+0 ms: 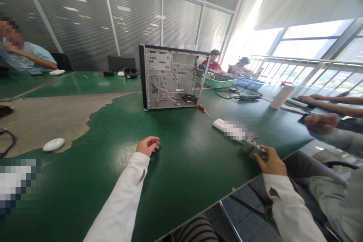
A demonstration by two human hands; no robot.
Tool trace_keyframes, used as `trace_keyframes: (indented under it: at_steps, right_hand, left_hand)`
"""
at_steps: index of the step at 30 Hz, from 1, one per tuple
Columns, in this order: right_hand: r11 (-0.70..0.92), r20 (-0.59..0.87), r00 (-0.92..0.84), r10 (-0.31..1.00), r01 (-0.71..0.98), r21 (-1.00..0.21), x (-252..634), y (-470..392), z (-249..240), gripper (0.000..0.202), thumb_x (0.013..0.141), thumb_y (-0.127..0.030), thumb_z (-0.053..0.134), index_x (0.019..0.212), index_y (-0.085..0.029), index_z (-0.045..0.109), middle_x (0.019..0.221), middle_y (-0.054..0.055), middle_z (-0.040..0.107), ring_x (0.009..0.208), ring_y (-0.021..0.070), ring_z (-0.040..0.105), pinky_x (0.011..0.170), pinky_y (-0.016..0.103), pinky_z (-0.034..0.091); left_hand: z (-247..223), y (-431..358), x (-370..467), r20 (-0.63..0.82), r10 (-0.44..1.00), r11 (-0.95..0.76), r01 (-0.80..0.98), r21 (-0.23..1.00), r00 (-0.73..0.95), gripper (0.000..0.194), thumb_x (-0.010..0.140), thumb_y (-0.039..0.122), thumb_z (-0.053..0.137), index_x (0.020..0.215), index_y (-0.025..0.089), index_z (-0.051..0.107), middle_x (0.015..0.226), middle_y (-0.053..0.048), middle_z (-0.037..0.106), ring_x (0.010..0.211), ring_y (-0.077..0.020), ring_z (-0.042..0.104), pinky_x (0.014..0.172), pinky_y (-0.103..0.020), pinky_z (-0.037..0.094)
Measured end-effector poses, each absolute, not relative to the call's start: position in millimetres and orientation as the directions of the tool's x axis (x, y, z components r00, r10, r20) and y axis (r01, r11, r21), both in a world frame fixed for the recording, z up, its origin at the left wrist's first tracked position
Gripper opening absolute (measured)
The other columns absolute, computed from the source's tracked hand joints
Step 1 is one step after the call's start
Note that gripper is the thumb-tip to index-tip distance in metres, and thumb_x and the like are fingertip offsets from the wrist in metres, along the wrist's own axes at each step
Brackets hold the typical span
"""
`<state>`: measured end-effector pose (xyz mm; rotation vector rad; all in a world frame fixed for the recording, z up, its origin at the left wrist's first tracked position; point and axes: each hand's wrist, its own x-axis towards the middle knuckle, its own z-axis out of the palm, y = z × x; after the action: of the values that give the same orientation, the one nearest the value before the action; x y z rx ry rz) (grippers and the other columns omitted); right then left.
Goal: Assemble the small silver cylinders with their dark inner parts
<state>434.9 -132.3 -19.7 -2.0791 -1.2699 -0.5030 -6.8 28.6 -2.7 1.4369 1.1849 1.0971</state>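
Observation:
My left hand (148, 146) rests on the green tabletop with its fingers curled in loosely, and no thing shows in it. At the right, near the table edge, my right hand (270, 162) has its thumb and fingers around a small grey cylinder (258, 152). A second, similar grey cylinder (248, 146) stands right beside it to the left. Just behind them lies a long white object (222, 125), partly blurred out. Farther back stands a computer case (185, 73) with its side open, showing bare metal and loose cables. An orange-handled screwdriver (202, 108) lies at its lower right corner.
A green basket (219, 82) and a blue basket (249, 83) stand behind, with black cables (241, 96) before them. A white cylinder (282, 96) stands at the right, near another person's arms (334, 102). A white oval object (53, 144) lies left, on the bare patch (51, 117).

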Motion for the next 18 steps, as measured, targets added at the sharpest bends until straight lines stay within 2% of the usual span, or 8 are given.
trace_keyframes:
  at_steps: [3, 7, 9, 12, 14, 16, 18]
  right_hand:
    - [-0.292, 0.64, 0.397, 0.658, 0.918, -0.268, 442.6, -129.6, -20.7, 0.044, 0.069, -0.044, 0.043, 0.104, -0.016, 0.043, 0.089, 0.009, 0.057, 0.063, 0.0178, 0.056, 0.057, 0.03, 0.044]
    - [-0.284, 0.706, 0.251, 0.662, 0.956, -0.075, 448.3, -119.8, -11.8, 0.059, 0.067, -0.048, 0.046, 0.114, -0.013, 0.036, 0.105, 0.016, 0.05, 0.092, 0.0269, 0.051, 0.072, 0.037, 0.042]
    - [-0.319, 0.633, 0.243, 0.735, 0.948, 0.008, 449.5, -112.0, -2.1, 0.06, 0.067, -0.048, 0.045, 0.116, -0.016, 0.034, 0.108, 0.015, 0.051, 0.094, 0.0289, 0.05, 0.071, 0.04, 0.042]
    - [-0.327, 0.404, 0.272, 0.873, 0.942, 0.072, 452.0, -98.4, 15.7, 0.06, 0.066, -0.048, 0.045, 0.119, -0.023, 0.032, 0.106, 0.01, 0.054, 0.09, 0.0288, 0.052, 0.065, 0.041, 0.042]
    - [-0.324, 0.271, 0.291, 0.918, 0.942, 0.087, 455.6, -89.7, 25.4, 0.057, 0.065, -0.047, 0.046, 0.118, -0.027, 0.034, 0.105, 0.008, 0.056, 0.087, 0.0279, 0.054, 0.063, 0.04, 0.042]
    - [-0.326, 0.186, 0.307, 0.934, 0.942, 0.082, 460.8, -82.0, 30.0, 0.05, 0.063, -0.043, 0.05, 0.11, -0.03, 0.044, 0.099, 0.006, 0.059, 0.082, 0.0265, 0.056, 0.059, 0.037, 0.042]
    - [-0.323, 0.211, 0.306, 0.928, 0.945, 0.049, 467.0, -76.0, 28.7, 0.038, 0.057, -0.04, 0.056, 0.095, -0.031, 0.055, 0.084, 0.003, 0.063, 0.07, 0.0235, 0.059, 0.054, 0.032, 0.041]
  left_hand:
    - [-1.7, 29.5, -8.3, 0.053, 0.988, -0.071, 0.126, 0.99, 0.143, 0.024, 0.056, 0.017, 0.05, 0.078, 0.014, 0.057, 0.066, -0.002, 0.061, 0.052, -0.0101, 0.057, 0.044, -0.018, 0.041]
    - [-1.4, 30.3, -9.5, 0.035, 0.985, -0.055, 0.116, 0.992, 0.167, 0.024, 0.055, 0.016, 0.051, 0.079, 0.014, 0.057, 0.067, -0.002, 0.061, 0.052, -0.0103, 0.057, 0.044, -0.018, 0.042]
    - [-2.0, 30.0, -9.1, 0.052, 0.988, -0.07, 0.123, 0.99, 0.145, 0.024, 0.056, 0.016, 0.051, 0.078, 0.014, 0.058, 0.066, -0.002, 0.062, 0.051, -0.0102, 0.057, 0.043, -0.018, 0.042]
    - [-2.7, 29.4, -8.0, 0.06, 0.99, -0.077, 0.139, 0.987, 0.126, 0.024, 0.055, 0.016, 0.05, 0.078, 0.014, 0.058, 0.067, -0.002, 0.062, 0.051, -0.0102, 0.057, 0.043, -0.018, 0.042]
    - [-2.7, 29.2, -7.5, 0.055, 0.991, -0.073, 0.144, 0.987, 0.125, 0.024, 0.056, 0.016, 0.05, 0.078, 0.014, 0.058, 0.066, -0.003, 0.062, 0.051, -0.0101, 0.057, 0.043, -0.018, 0.042]
    - [-2.6, 29.2, -7.4, 0.053, 0.991, -0.071, 0.143, 0.987, 0.124, 0.024, 0.056, 0.016, 0.05, 0.078, 0.014, 0.058, 0.066, -0.003, 0.062, 0.051, -0.0099, 0.056, 0.043, -0.018, 0.042]
    - [-2.8, 29.3, -7.4, 0.054, 0.991, -0.071, 0.142, 0.987, 0.121, 0.024, 0.056, 0.016, 0.05, 0.078, 0.014, 0.058, 0.066, -0.002, 0.062, 0.051, -0.0097, 0.056, 0.043, -0.017, 0.041]
